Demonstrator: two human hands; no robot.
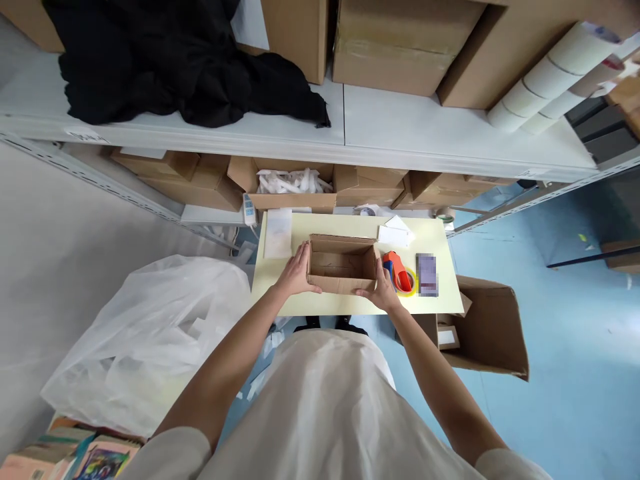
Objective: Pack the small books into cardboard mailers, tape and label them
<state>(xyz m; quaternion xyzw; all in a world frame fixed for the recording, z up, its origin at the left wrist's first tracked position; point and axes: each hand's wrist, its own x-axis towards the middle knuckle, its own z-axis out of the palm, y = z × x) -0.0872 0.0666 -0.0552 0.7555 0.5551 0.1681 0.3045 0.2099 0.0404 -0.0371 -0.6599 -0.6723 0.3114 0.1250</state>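
A small cardboard box with an open top stands on the pale yellow table; its inside looks bare. My left hand grips its left end, fingers along the side and thumb at the front. At the right end, my right hand holds it in the same way. Just beyond my right hand lies an orange tape dispenser with a roll of yellowish tape. A purple pixelated item is farther right. White paper slips lie behind the dispenser.
A white sheet lies at the table's back left. Behind stands a shelf with cardboard boxes, black cloth and white rolls. A large plastic bag sits left, an open carton right on the floor.
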